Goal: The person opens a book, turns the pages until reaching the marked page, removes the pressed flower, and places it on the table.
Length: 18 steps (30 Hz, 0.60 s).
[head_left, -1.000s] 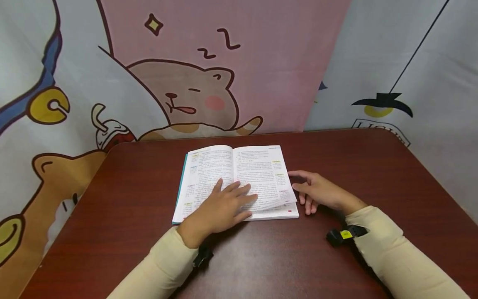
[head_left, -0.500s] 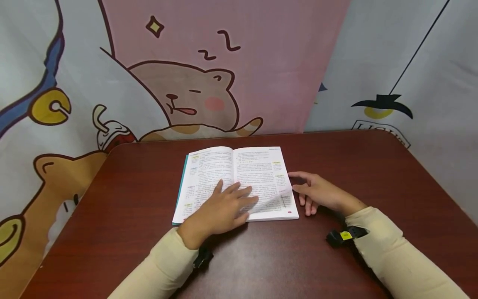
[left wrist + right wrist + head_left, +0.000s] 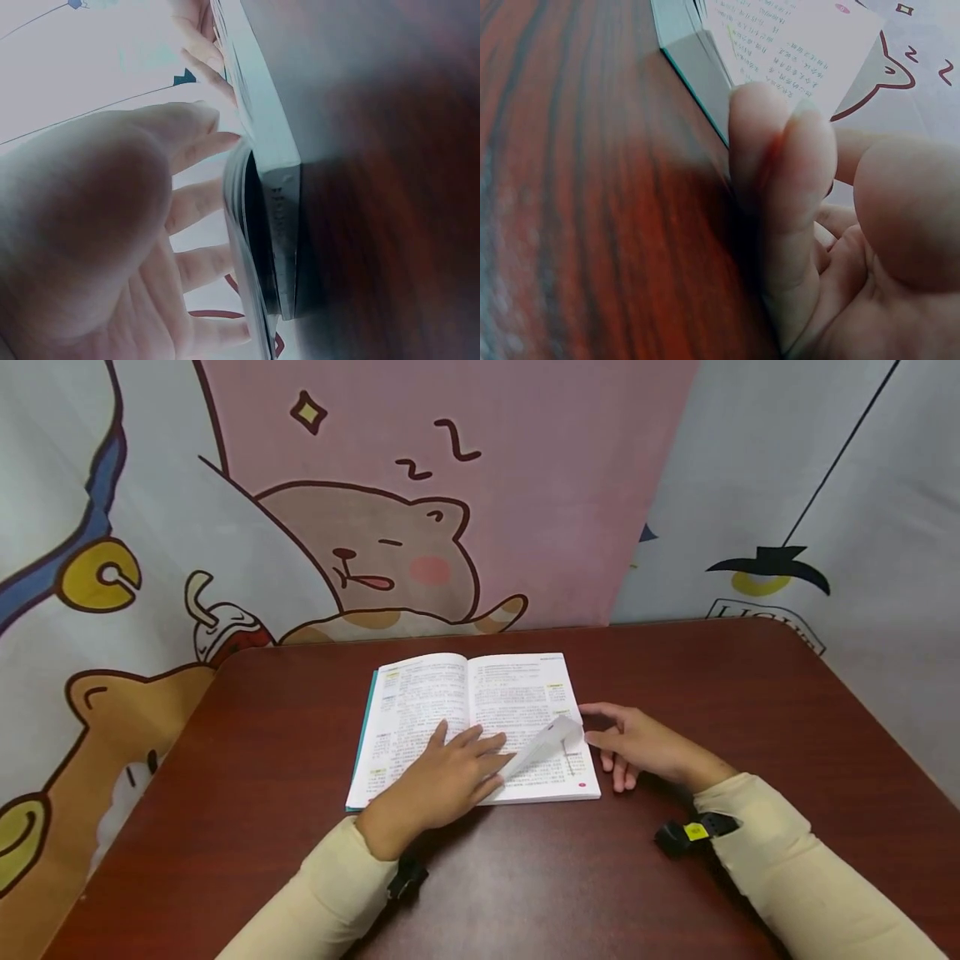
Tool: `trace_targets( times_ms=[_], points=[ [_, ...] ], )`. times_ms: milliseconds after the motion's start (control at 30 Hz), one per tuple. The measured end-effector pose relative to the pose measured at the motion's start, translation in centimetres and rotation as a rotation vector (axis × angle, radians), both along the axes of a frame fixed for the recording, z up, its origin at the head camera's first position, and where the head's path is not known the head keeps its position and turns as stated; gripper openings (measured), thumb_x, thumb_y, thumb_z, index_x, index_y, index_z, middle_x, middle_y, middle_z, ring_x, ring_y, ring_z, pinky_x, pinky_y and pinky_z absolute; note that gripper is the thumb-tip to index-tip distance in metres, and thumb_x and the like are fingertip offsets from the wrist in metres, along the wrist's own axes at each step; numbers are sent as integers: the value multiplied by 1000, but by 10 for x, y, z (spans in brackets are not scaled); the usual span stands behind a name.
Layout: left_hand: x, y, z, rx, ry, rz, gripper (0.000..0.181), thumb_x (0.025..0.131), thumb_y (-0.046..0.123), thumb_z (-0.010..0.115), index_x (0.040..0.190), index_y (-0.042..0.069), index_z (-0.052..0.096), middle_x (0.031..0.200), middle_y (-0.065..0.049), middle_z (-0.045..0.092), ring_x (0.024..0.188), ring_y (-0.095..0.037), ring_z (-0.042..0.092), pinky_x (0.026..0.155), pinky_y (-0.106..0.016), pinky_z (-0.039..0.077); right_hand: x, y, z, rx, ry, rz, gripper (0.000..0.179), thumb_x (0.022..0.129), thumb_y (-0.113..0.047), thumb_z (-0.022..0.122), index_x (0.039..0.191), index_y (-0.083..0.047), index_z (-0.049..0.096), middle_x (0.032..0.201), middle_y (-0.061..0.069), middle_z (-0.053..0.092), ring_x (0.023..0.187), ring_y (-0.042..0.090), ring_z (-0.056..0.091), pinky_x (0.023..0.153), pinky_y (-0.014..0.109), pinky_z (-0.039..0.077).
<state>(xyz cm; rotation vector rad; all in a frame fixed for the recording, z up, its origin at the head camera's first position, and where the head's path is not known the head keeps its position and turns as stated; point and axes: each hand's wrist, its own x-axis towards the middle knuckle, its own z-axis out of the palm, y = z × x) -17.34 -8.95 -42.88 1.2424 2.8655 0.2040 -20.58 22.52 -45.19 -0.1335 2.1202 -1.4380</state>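
Observation:
An open book (image 3: 420, 693) with printed white pages and a teal cover lies on the table. Across its lower middle rests my left hand (image 3: 442, 772), fingers spread over both pages. At the right edge, my right hand (image 3: 637, 743) pinches a page between thumb and forefinger, its other fingers loosely curled by the table. The lower corner of that page (image 3: 546, 745) is bent up and over toward the left hand. In the right wrist view the raised page (image 3: 802, 52) stands beyond the fingers. The left wrist view shows the book's page block (image 3: 262, 112) edge-on beside the left palm.
The book lies on a dark reddish-brown wooden table (image 3: 247, 735). Behind the table hangs a cloth backdrop (image 3: 555, 485) with cartoon animals. A black wrist strap device (image 3: 693, 832) sits on the right sleeve, another (image 3: 407, 877) under the left wrist.
The page's lower right corner has lifted and curled up toward the left, baring more of the page beneath. Both hands have stayed in nearly the same place.

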Motion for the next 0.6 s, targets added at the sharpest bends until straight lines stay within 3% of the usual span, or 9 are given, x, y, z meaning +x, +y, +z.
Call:
trace_targets(
  times_ms=[167,333,467,600],
  points=[
    [-2,2,2,-7,1,6,48,104,35,52,151,28,46,151,1,53,139,-30,49,112,-68,29,-1,2,0,6,21,14,69,99,-22,63,156,-12,26,69,10,58,45,19,64,43,34,53],
    [-1,4,4,-12,59,6,68,100,34,59,159,32,25,153,0,50,139,-25,49,114,-60,33,-2,3,-1,5,50,29,72,96,-20,66,155,-11,26,70,11,57,45,19,64,43,34,53],
    [0,4,5,-4,139,-10,83,97,32,65,161,31,14,161,-1,38,147,-25,39,115,-57,35,-2,2,-1,3,43,46,72,97,-20,66,155,-10,25,70,10,57,46,18,64,43,33,54],
    [-1,5,5,25,262,-35,92,92,30,73,162,30,13,167,-3,23,154,-26,24,118,-53,31,-2,1,-1,3,57,43,70,97,-19,65,155,-9,26,69,10,57,45,18,64,43,33,53]
  ],
)
